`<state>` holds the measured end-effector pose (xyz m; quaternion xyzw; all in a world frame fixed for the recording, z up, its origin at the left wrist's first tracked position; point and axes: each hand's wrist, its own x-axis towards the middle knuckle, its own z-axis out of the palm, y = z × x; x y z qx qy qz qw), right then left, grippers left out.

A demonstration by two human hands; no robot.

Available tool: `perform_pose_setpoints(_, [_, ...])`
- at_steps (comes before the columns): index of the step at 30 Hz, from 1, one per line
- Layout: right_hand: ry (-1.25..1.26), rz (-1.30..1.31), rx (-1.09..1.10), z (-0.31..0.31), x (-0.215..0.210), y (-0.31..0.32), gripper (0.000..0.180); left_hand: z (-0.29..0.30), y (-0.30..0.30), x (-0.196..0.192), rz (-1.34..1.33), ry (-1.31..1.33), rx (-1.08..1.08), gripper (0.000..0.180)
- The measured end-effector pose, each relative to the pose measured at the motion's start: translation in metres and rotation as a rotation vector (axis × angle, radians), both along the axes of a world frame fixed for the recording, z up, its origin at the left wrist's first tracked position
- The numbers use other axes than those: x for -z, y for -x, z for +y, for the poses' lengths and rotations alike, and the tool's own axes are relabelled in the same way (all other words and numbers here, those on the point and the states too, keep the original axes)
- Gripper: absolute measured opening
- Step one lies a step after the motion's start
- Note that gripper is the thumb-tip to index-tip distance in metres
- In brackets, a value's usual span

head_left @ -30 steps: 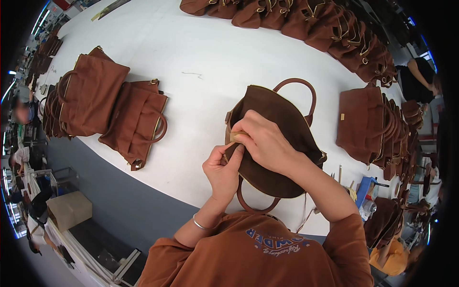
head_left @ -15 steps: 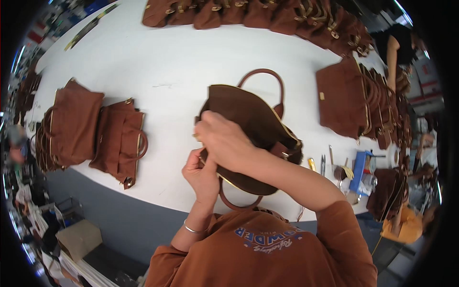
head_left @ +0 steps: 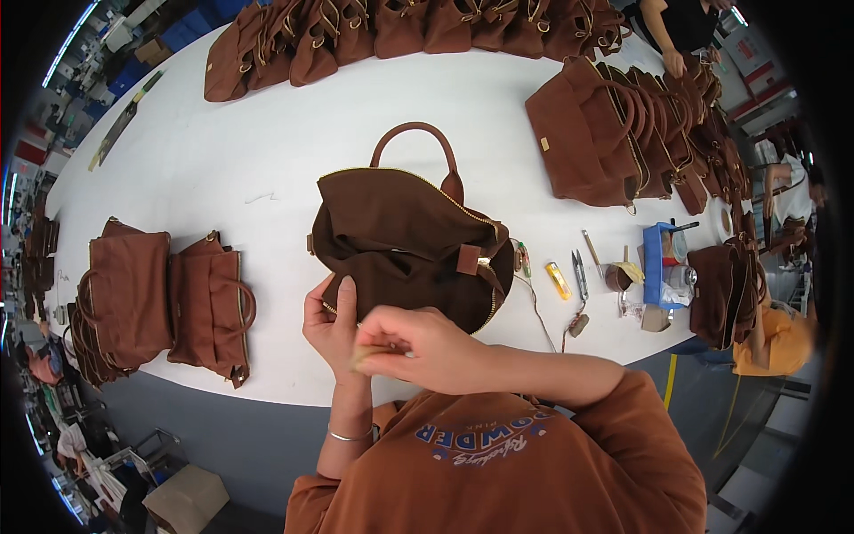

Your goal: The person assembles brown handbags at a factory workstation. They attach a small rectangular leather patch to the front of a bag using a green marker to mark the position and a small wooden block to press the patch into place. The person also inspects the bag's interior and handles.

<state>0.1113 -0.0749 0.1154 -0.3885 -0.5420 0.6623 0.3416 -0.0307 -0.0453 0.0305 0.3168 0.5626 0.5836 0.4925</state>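
A brown handbag (head_left: 391, 222) lies in front of me with its gold-zipped mouth spread, showing the dark brown lining. One rounded handle (head_left: 414, 127) arches up on its far side. At the near left rim, my left hand (head_left: 336, 325) grips the bag's edge, the thumb inside against the lining. My right hand (head_left: 427, 347) is closed in front of the bag, beside the left wrist. Between its fingers is a small pale yellowish piece (head_left: 378, 356), mostly covered; its kind is unclear. A brown tab (head_left: 469, 259) with metal hardware sits at the bag's right end.
Stacked brown bags (head_left: 133, 289) lie at left; more bags (head_left: 583, 133) stand at right and along the far edge. Right of my bag are a yellow tube-like item (head_left: 559, 279), scissors-like snips (head_left: 580, 274) and a blue box (head_left: 656, 267). A co-worker's hand (head_left: 674, 64) touches bags at far right.
My right hand has drawn back from the bag's left rim toward me, with the yellowish piece in its fingers. My left hand still holds the rim. The view has shifted.
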Motion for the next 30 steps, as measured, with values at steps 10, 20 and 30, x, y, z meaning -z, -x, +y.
perform_pose_setpoints(10, [0.293, 0.180, 0.101, -0.060, 0.001, -0.089, 0.024, 0.000, 0.015, -0.018, 0.077, -0.141, -0.170, 0.017])
perform_pose_setpoints(20, [0.325, 0.279, 0.377, -0.071, 0.013, -0.114, 0.017, 0.012, 0.125, 0.004, 0.286, -0.057, -0.415, 0.024])
perform_pose_setpoints(30, [0.131, 0.306, 0.376, -0.044, 0.024, -0.094, 0.013, 0.039, 0.118, 0.009, 0.442, -0.128, -0.087, 0.036])
